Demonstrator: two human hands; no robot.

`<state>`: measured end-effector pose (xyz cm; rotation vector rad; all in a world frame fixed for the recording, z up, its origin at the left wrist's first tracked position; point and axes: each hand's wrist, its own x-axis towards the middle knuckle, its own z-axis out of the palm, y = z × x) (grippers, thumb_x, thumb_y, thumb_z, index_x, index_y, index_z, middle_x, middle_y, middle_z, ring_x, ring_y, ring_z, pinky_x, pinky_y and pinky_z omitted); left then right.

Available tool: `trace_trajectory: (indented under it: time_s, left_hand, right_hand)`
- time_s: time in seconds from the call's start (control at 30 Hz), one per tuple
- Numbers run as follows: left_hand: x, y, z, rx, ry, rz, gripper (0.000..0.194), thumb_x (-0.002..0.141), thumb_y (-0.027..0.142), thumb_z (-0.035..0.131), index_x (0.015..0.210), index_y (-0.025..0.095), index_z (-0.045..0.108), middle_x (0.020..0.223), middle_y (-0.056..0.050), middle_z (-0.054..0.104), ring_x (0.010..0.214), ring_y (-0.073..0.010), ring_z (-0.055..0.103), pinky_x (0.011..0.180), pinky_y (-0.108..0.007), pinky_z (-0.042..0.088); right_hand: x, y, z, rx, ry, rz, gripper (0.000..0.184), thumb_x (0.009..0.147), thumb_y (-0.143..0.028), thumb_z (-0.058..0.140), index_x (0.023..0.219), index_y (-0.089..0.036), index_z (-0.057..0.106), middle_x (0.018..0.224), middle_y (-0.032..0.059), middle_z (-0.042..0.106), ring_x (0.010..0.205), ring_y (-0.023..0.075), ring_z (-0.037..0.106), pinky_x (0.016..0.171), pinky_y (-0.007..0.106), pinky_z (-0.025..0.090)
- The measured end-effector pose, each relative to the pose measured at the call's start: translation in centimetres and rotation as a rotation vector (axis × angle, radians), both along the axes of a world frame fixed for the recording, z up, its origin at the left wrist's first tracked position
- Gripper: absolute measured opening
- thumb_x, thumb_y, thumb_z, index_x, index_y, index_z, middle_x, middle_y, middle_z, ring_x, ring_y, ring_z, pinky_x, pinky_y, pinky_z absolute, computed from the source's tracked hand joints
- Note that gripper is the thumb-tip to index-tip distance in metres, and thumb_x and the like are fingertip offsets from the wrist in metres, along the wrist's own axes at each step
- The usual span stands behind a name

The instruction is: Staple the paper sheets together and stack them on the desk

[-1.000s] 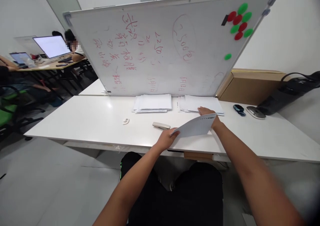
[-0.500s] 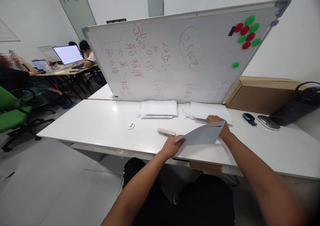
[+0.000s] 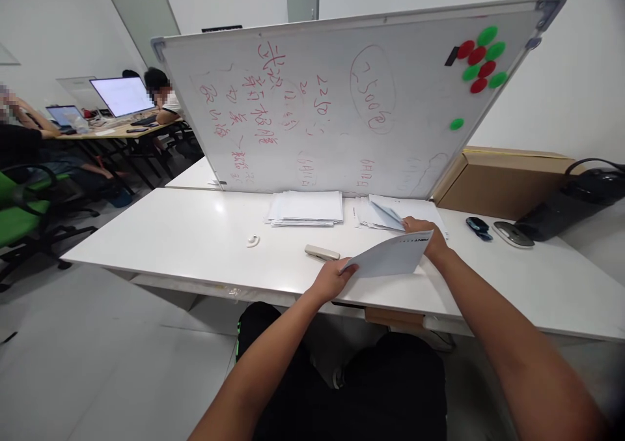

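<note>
My left hand (image 3: 334,281) is closed on the left edge of a white sheet of paper (image 3: 390,258) with dark print along its upper right edge. The sheet bows above the front of the table. Behind its right end, my right hand (image 3: 424,230) pinches another paper sheet (image 3: 385,214), whose left part is raised and tilted off the right paper stack (image 3: 406,204). The sheet in front partly hides my right hand. To the left lies a second paper stack (image 3: 312,206). A light-coloured stapler (image 3: 322,253) rests just beyond my left hand.
A white earpiece (image 3: 252,241) lies on the white table (image 3: 185,232). A whiteboard (image 3: 332,115) leans behind the stacks. At right are a cardboard box (image 3: 498,180), a dark blue object (image 3: 478,228), a mouse (image 3: 512,234) and a black container (image 3: 561,206). Two people sit far left.
My right hand has raised a sheet from the right stack, and its left part now stands up. My left hand keeps its grip on the front sheet. The view has shifted slightly.
</note>
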<state>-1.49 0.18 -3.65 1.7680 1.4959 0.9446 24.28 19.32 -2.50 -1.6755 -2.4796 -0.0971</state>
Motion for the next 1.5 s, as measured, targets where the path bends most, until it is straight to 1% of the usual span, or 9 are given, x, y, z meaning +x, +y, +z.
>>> trace_trajectory:
  time_s: [0.17, 0.4, 0.53, 0.63, 0.73, 0.83, 1.0, 1.2, 1.5]
  left_hand:
    - [0.0, 0.0, 0.0, -0.013, 0.02, 0.019, 0.038, 0.091, 0.047, 0.042, 0.091, 0.02, 0.069, 0.086, -0.003, 0.07, 0.084, -0.0232, 0.064, 0.075, -0.031, 0.048]
    - [0.1, -0.1, 0.2, -0.024, 0.014, 0.03, 0.036, 0.091, 0.046, 0.043, 0.095, 0.02, 0.069, 0.091, -0.002, 0.071, 0.089, -0.0219, 0.064, 0.078, -0.029, 0.049]
    - [0.0, 0.1, 0.0, -0.037, -0.012, 0.04, 0.035, 0.091, 0.044, 0.045, 0.094, 0.019, 0.069, 0.093, -0.003, 0.072, 0.091, -0.0235, 0.065, 0.08, -0.032, 0.05]
    - [-0.1, 0.1, -0.3, -0.042, -0.068, 0.063, 0.035, 0.09, 0.044, 0.047, 0.101, 0.018, 0.068, 0.102, -0.005, 0.071, 0.097, -0.0251, 0.064, 0.086, -0.034, 0.049]
    - [-0.1, 0.2, -0.4, -0.042, -0.122, 0.078, 0.04, 0.089, 0.046, 0.049, 0.11, 0.016, 0.066, 0.113, -0.007, 0.068, 0.105, -0.0265, 0.061, 0.091, -0.036, 0.048]
    - [-0.1, 0.3, -0.5, -0.042, -0.146, 0.087, 0.043, 0.089, 0.047, 0.05, 0.114, 0.015, 0.064, 0.116, -0.009, 0.067, 0.11, -0.0276, 0.059, 0.095, -0.038, 0.046]
    - [0.1, 0.4, -0.3, -0.051, -0.205, 0.112, 0.051, 0.094, 0.052, 0.037, 0.113, 0.014, 0.064, 0.118, -0.01, 0.066, 0.112, -0.0278, 0.058, 0.097, -0.04, 0.045]
    - [0.2, 0.1, 0.2, -0.061, -0.3, 0.093, 0.064, 0.095, 0.059, 0.022, 0.117, 0.015, 0.063, 0.124, -0.01, 0.062, 0.119, -0.0267, 0.054, 0.101, -0.039, 0.042]
    - [-0.1, 0.1, -0.4, -0.047, -0.252, 0.012, 0.07, 0.088, 0.067, 0.035, 0.121, 0.011, 0.061, 0.127, -0.013, 0.061, 0.121, -0.03, 0.052, 0.102, -0.041, 0.042]
  right_hand:
    - [-0.4, 0.2, 0.3, 0.098, -0.025, 0.021, 0.028, 0.092, -0.036, 0.037, 0.084, -0.018, 0.057, 0.073, 0.0105, 0.066, 0.067, 0.0224, 0.061, 0.058, 0.029, 0.031]
    - [-0.5, -0.1, 1.2, -0.042, 0.242, -0.004, 0.032, 0.091, -0.042, 0.04, 0.084, -0.02, 0.061, 0.069, 0.0073, 0.064, 0.064, 0.02, 0.056, 0.059, 0.028, 0.032]
    - [0.3, -0.8, 3.4, 0.234, 0.563, -0.256, 0.033, 0.088, -0.04, 0.044, 0.095, -0.014, 0.064, 0.081, 0.0148, 0.066, 0.08, 0.0254, 0.059, 0.07, 0.036, 0.038]
    - [2.3, -2.6, 5.7, 0.493, 0.768, -0.445, 0.055, 0.094, -0.045, 0.018, 0.124, -0.01, 0.048, 0.111, 0.0241, 0.059, 0.102, 0.0316, 0.057, 0.077, 0.046, 0.042]
    - [4.5, -6.3, 6.7, 0.628, 1.348, -0.437, 0.052, 0.09, -0.052, 0.018, 0.135, -0.031, 0.033, 0.133, 0.0157, 0.05, 0.112, 0.0315, 0.056, 0.074, 0.049, 0.047]
    - [4.4, -11.6, 5.0, 0.363, 1.816, -0.369, 0.034, 0.081, -0.051, 0.044, 0.111, -0.038, 0.053, 0.125, 0.008, 0.059, 0.109, 0.0291, 0.059, 0.074, 0.046, 0.051]
    - [-2.0, -19.3, -0.6, -0.116, 2.001, -0.467, 0.028, 0.071, -0.039, 0.063, 0.094, -0.025, 0.058, 0.088, 0.0051, 0.069, 0.073, 0.0192, 0.064, 0.061, 0.035, 0.055]
    - [-7.1, -23.6, -4.0, -0.128, 2.072, -0.623, 0.037, 0.07, -0.036, 0.069, 0.098, -0.022, 0.05, 0.082, -0.0018, 0.065, 0.062, 0.0115, 0.062, 0.056, 0.026, 0.053]
    - [-8.0, -23.8, -4.1, 0.064, 1.831, -0.493, 0.049, 0.081, -0.043, 0.061, 0.122, -0.022, 0.044, 0.121, 0.0094, 0.058, 0.082, 0.0147, 0.062, 0.061, 0.028, 0.055]
